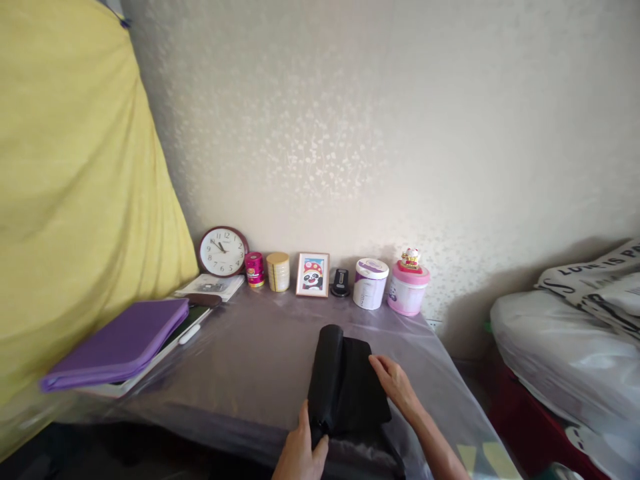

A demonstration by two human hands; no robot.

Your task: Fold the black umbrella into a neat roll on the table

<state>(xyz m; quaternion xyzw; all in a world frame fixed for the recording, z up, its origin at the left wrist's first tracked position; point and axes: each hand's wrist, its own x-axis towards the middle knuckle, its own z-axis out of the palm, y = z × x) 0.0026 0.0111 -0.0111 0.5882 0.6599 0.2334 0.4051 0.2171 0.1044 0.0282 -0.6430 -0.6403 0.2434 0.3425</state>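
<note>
A black roll-up case [327, 373] of soft material lies at the front of the table, partly rolled. Its left side forms a thick tube, while a flat flap [363, 393] spreads out to the right. My left hand [303, 443] grips the near end of the tube, thumb and fingers on either side of it. At the flap's right edge, my right hand [393, 383] pinches the material between thumb and fingers. A thin dark strap or edge trails below the flap towards the table's front. Whatever is inside the roll is hidden.
Along the wall stand a clock [223, 251], a pink can [255, 269], a yellow-lidded jar [278, 272], a panda picture frame [313, 275], a black device [341, 283] and two tubs [371, 287]. A purple folder [120, 340] lies left; bags [570, 347] sit right.
</note>
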